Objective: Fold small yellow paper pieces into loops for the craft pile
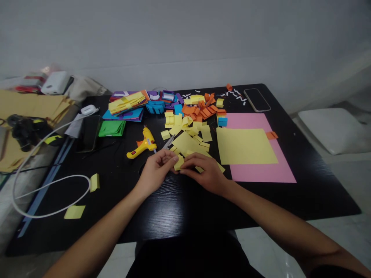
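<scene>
Between my two hands is a small yellow piece of paper (179, 163). My left hand (159, 166) grips its left side, thumb on top. My right hand (204, 172) pinches its right edge with thumb and fingertips. Just beyond lie a larger yellow sheet (187, 143) and several small yellow paper pieces (206, 133). Scissors (169, 142) rest beside them, their handles hidden by my left hand. A yellow glue gun (145, 143) lies on the black table to the left of the scissors.
Orange folded strips (199, 112) are heaped behind the yellow pieces. A pink sheet (261, 173) with a yellow sheet (246, 146) on it lies at right. Stacked coloured papers (127, 106), a green stack (112, 128), a phone (257, 99) and a white cable (84, 176) are around the table.
</scene>
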Demonstrator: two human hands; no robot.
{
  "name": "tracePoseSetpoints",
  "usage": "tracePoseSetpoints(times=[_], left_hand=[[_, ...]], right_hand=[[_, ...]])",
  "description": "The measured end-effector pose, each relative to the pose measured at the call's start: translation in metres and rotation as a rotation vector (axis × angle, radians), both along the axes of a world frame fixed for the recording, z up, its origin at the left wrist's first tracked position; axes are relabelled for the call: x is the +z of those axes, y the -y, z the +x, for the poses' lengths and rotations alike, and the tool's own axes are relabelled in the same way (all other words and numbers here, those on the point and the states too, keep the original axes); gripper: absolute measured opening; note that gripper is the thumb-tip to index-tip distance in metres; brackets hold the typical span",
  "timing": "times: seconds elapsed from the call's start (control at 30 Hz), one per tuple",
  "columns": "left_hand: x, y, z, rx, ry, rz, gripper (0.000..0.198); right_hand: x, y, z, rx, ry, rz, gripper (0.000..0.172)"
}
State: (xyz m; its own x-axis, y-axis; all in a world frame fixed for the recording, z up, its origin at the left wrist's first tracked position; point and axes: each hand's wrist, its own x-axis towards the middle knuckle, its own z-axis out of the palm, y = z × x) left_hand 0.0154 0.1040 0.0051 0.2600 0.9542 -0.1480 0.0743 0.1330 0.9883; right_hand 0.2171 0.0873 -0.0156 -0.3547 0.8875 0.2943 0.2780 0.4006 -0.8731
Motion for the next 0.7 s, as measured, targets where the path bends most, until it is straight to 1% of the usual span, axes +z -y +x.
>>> tracePoseSetpoints(times=[0.1,0.2,0.27,0.33,0.43,0.5,0.6,0.7], left_hand=[[0.0020,0.0012,0.0008,-0.024,0.011,0.016,0.024],[0.0022,0.0029,0.0014,-0.027,0.001,0.052,0.021],[0.0007,0.0039,0.0011,-0.027,0.017,0.071,0.019],[-0.0014,0.0047,0.0001,-0.042,0.017,0.098,0.020],[-0.0038,0.0053,-0.0022,-0.082,-0.063,0.161,0.026],[-0.0042,0.0054,-0.0030,-0.102,-0.112,0.185,0.024],[-0.0038,0.0052,-0.0027,-0.116,-0.126,0.171,0.018],[-0.0038,0.0045,-0.0017,-0.108,-0.079,0.143,0.017]], right_hand=[[-0.0006,0.0014,-0.0021,-0.038,-0.064,-0.123,0.013],[-0.0020,0.0026,-0.0046,-0.088,-0.208,-0.291,0.023],[-0.0020,0.0020,-0.0053,-0.113,-0.278,-0.362,0.027],[-0.0013,0.0005,-0.0051,-0.119,-0.310,-0.404,0.026],[-0.0007,-0.0021,-0.0041,-0.101,-0.355,-0.446,0.022],[-0.0013,-0.0032,-0.0039,-0.102,-0.403,-0.459,0.023],[-0.0024,-0.0036,-0.0042,-0.114,-0.456,-0.477,0.026],[-0.0022,-0.0039,-0.0041,-0.105,-0.469,-0.508,0.029]])
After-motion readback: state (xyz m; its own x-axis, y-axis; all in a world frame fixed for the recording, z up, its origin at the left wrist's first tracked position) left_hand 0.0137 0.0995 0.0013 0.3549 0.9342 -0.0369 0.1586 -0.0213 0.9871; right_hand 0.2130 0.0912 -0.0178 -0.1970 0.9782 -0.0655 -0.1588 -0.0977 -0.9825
